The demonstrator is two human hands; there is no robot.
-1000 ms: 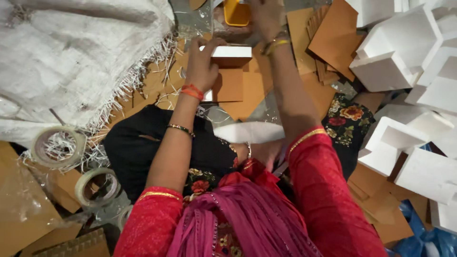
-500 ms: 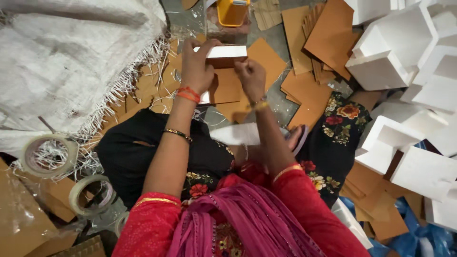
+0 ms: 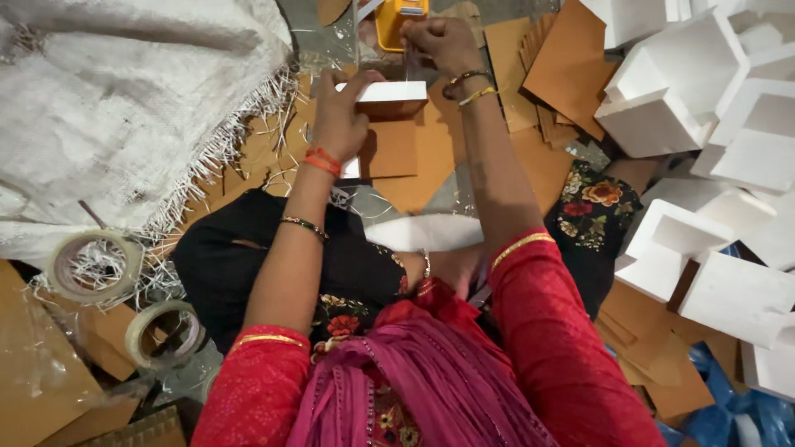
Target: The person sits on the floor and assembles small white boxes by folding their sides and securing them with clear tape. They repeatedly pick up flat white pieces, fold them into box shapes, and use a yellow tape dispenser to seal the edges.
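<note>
My left hand [image 3: 341, 116] grips a small flat box [image 3: 391, 96] with a white top and brown sides, held above brown card sheets [image 3: 414, 153] on the floor. My right hand [image 3: 439, 40] is raised beyond the box, its fingers pinched together at the lower edge of a yellow tape dispenser [image 3: 402, 18]. A thin strip of clear tape [image 3: 406, 66] seems to run from those fingers down to the box. Both wrists carry bangles, and my sleeves are red.
White foam blocks [image 3: 712, 108] are piled at the right. A woven white sack [image 3: 124, 99] with frayed edges lies at the left. Two tape rolls [image 3: 91, 265] [image 3: 161, 335] sit at the lower left. More brown card [image 3: 571, 58] is stacked beyond the box, and blue plastic [image 3: 712, 414] shows at the lower right.
My right hand came down from the yellow dispenser to the box, then went back up to the dispenser. My left hand kept hold of the box throughout.
</note>
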